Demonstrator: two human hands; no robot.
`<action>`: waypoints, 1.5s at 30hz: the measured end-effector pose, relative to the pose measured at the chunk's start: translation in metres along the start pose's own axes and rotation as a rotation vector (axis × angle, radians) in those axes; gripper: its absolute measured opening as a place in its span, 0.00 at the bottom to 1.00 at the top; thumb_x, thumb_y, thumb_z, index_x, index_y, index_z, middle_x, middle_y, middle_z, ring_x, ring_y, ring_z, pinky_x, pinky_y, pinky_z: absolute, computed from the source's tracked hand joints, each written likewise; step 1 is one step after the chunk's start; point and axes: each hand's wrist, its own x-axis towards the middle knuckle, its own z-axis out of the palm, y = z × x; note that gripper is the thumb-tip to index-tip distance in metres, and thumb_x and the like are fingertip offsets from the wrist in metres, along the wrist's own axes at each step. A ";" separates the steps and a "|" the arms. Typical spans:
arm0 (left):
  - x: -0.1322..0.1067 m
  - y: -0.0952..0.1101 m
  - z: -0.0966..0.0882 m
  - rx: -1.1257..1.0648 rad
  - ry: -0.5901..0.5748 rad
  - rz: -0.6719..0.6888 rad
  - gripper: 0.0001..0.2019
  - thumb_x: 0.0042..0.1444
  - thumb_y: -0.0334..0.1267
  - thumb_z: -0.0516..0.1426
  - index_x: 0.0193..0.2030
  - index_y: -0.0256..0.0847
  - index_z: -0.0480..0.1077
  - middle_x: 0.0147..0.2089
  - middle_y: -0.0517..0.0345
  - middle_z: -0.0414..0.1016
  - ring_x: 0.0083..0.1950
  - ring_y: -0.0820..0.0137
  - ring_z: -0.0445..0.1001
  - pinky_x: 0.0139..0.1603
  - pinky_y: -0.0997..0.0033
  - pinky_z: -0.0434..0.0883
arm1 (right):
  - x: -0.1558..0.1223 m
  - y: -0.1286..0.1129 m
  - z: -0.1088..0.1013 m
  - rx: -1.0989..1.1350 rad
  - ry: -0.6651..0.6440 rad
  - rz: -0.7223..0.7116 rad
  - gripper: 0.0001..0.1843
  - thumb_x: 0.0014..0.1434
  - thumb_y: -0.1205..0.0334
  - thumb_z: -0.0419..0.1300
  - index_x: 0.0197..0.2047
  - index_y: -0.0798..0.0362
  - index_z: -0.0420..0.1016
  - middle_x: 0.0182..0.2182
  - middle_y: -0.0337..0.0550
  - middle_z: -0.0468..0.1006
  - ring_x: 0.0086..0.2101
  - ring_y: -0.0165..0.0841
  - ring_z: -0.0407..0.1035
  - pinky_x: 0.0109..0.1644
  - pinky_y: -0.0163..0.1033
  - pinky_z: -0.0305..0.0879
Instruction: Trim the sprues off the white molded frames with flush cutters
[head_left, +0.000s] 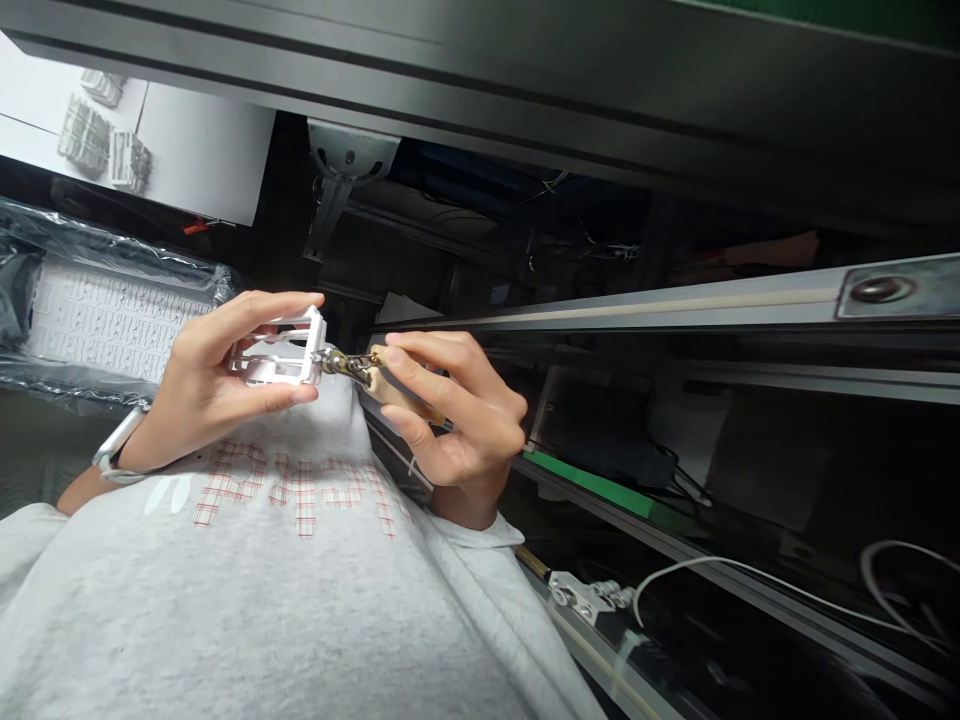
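My left hand (202, 375) is closed around a white plastic frame (296, 350), fingers and thumb along its two sides. The frame is open in the middle with thin bars across it. My right hand (457, 405) grips a small hand tool (397, 390) with a tan body and a dark, brassy metal front end. That metal end meets the edge of the white frame, touching it or very close. Part of the tool is hidden behind my right fingers, so its exact kind cannot be made out.
Stacks of white plastic parts (84, 135) stand on a white table (210, 150) at the upper left, near a red-handled tool (196, 228). Below sits a plastic-lined box (112, 250) holding rows of white parts. Metal rails (675, 300) run along the right; a white cable (750, 565) loops there.
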 end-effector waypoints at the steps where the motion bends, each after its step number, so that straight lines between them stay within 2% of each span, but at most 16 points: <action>1: 0.000 0.000 0.000 0.004 0.003 0.002 0.27 0.59 0.51 0.68 0.64 0.51 0.74 0.54 0.54 0.80 0.49 0.63 0.79 0.48 0.68 0.77 | 0.000 0.000 0.000 -0.003 0.002 -0.002 0.19 0.66 0.62 0.63 0.60 0.50 0.79 0.49 0.50 0.84 0.46 0.43 0.78 0.45 0.51 0.80; 15: 0.002 0.002 0.003 0.011 0.003 0.027 0.28 0.58 0.50 0.69 0.64 0.54 0.74 0.55 0.56 0.80 0.50 0.64 0.80 0.47 0.68 0.78 | -0.005 0.004 -0.003 0.003 0.014 -0.021 0.18 0.65 0.65 0.63 0.58 0.51 0.79 0.48 0.51 0.83 0.45 0.41 0.78 0.44 0.49 0.80; 22: 0.001 0.001 0.003 -0.042 0.015 0.007 0.29 0.56 0.50 0.70 0.64 0.53 0.75 0.56 0.54 0.80 0.52 0.62 0.80 0.49 0.66 0.79 | -0.006 0.008 0.001 0.039 0.042 -0.020 0.20 0.67 0.61 0.63 0.61 0.47 0.78 0.48 0.49 0.84 0.45 0.42 0.78 0.44 0.51 0.80; 27: 0.002 0.000 0.003 -0.074 0.017 0.020 0.29 0.55 0.48 0.71 0.63 0.54 0.75 0.55 0.55 0.80 0.48 0.65 0.79 0.43 0.69 0.78 | -0.007 0.015 0.010 0.129 0.089 -0.036 0.19 0.68 0.58 0.62 0.60 0.49 0.79 0.46 0.50 0.85 0.42 0.41 0.79 0.42 0.49 0.78; 31: 0.003 -0.002 0.002 -0.082 0.004 0.022 0.31 0.53 0.49 0.72 0.64 0.54 0.74 0.51 0.55 0.80 0.45 0.65 0.78 0.40 0.69 0.78 | -0.007 0.018 0.016 0.187 0.142 -0.028 0.18 0.69 0.55 0.61 0.60 0.47 0.79 0.44 0.48 0.86 0.40 0.40 0.80 0.38 0.47 0.77; 35: 0.004 -0.008 0.001 -0.095 0.004 0.030 0.36 0.50 0.50 0.73 0.66 0.52 0.72 0.56 0.52 0.78 0.50 0.62 0.79 0.41 0.68 0.80 | -0.007 0.021 0.016 0.159 0.186 -0.005 0.18 0.69 0.51 0.60 0.58 0.46 0.80 0.42 0.48 0.86 0.37 0.40 0.80 0.35 0.46 0.76; 38: 0.006 -0.011 0.001 -0.100 0.029 0.106 0.37 0.49 0.50 0.74 0.66 0.49 0.72 0.54 0.52 0.78 0.48 0.64 0.79 0.40 0.70 0.79 | -0.007 0.023 0.013 0.082 0.181 -0.002 0.18 0.68 0.50 0.62 0.57 0.47 0.81 0.43 0.48 0.86 0.37 0.40 0.80 0.36 0.46 0.76; 41: 0.008 -0.010 -0.001 -0.054 0.063 0.215 0.34 0.52 0.51 0.73 0.63 0.47 0.73 0.51 0.53 0.79 0.46 0.66 0.78 0.38 0.69 0.77 | -0.007 0.023 0.011 0.059 0.155 -0.008 0.18 0.66 0.53 0.64 0.57 0.48 0.80 0.44 0.47 0.86 0.39 0.40 0.80 0.39 0.47 0.75; 45: 0.010 -0.009 -0.007 0.263 0.119 0.482 0.30 0.58 0.51 0.69 0.66 0.50 0.70 0.54 0.56 0.82 0.46 0.63 0.78 0.43 0.59 0.75 | -0.005 0.021 0.009 0.040 0.119 -0.020 0.19 0.64 0.54 0.65 0.57 0.48 0.80 0.44 0.48 0.86 0.40 0.41 0.80 0.40 0.48 0.76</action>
